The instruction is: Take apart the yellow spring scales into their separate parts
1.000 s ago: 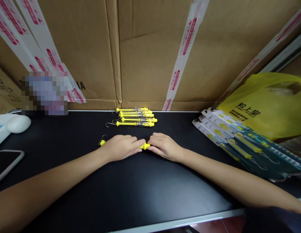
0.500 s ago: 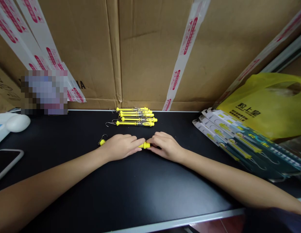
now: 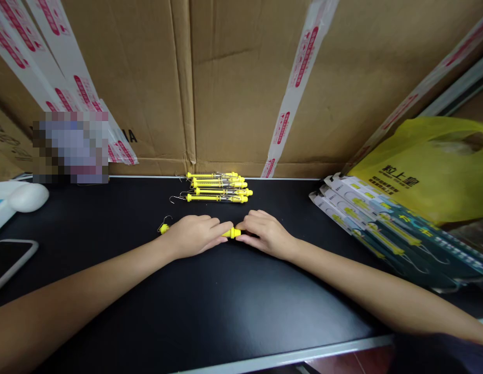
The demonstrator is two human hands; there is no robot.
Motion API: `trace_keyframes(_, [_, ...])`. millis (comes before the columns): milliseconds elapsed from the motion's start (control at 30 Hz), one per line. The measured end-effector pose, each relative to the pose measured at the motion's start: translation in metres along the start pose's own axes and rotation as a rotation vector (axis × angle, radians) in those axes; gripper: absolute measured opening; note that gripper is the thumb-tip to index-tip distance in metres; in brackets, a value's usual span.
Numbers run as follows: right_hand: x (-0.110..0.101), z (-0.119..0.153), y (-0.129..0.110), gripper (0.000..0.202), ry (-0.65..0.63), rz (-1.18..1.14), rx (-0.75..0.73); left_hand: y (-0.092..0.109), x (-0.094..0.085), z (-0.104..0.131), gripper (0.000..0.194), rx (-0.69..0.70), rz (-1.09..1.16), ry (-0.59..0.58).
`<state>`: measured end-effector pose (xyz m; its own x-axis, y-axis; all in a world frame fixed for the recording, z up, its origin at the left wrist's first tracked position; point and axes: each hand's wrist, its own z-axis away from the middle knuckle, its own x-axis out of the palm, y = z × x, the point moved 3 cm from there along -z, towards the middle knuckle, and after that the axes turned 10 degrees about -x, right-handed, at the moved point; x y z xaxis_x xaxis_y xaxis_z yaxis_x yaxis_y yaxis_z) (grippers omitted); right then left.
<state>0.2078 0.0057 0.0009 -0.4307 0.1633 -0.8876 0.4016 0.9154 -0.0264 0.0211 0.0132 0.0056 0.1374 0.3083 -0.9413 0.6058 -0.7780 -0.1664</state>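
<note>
Steadying seems intended: a yellow spring scale [image 3: 227, 234], near the row of spring scales [image 3: 216, 191], is wrapped by the left hand [image 3: 197, 236], its end cap [image 3: 237, 233] apparently pinched by the right hand [image 3: 266, 235].

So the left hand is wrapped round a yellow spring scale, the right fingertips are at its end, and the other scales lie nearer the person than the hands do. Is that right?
Not quite: the head view shows the other scales lying beyond the hands, near the large cardboard box. The rest stands.
</note>
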Motion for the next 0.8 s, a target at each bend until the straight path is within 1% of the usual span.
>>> trace_keyframes(133, [-0.0023,0.0007,-0.0011,0.023,0.058,-0.011,-0.014,-0.0007,-0.0006,0.0003,0.028,-0.007,0.018,-0.01])
trace_keyframes(367, [-0.002,0.0028,-0.0026,0.012,0.075,0.019,-0.065,-0.0002,0.0003,-0.0003,0.029,0.004,0.015,0.014])
trace_keyframes(433, [-0.0028,0.0024,-0.0022,0.017,0.082,-0.017,-0.035,0.0001,0.0007,-0.0006,0.029,0.006,0.012,0.005])
trace_keyframes(500, [-0.0031,0.0014,-0.0012,0.029,0.058,-0.048,0.019,0.0002,0.0006,-0.0007,0.029,0.004,0.014,0.0])
trace_keyframes(533, [-0.0028,0.0007,-0.0008,0.032,0.032,-0.052,0.038,0.0001,0.0005,-0.0007,0.028,0.002,0.016,-0.001])
trace_keyframes(600, [-0.0014,-0.0008,-0.0004,0.028,-0.032,-0.048,0.046,0.0,0.0,-0.0003,0.028,-0.001,0.024,0.0])
trace_keyframes(667, [0.0001,-0.0017,0.0001,0.028,-0.069,-0.054,0.033,-0.0004,-0.0001,0.0001,0.028,-0.005,0.033,0.0])
trace_keyframes(733, [0.001,-0.0019,0.0009,0.028,-0.069,-0.074,0.023,-0.0008,0.0001,0.0002,0.028,-0.007,0.041,-0.004])
trace_keyframes(800, [0.0012,-0.0013,0.0018,0.027,-0.041,-0.094,0.019,-0.0012,0.0005,0.0001,0.028,-0.01,0.047,-0.01])
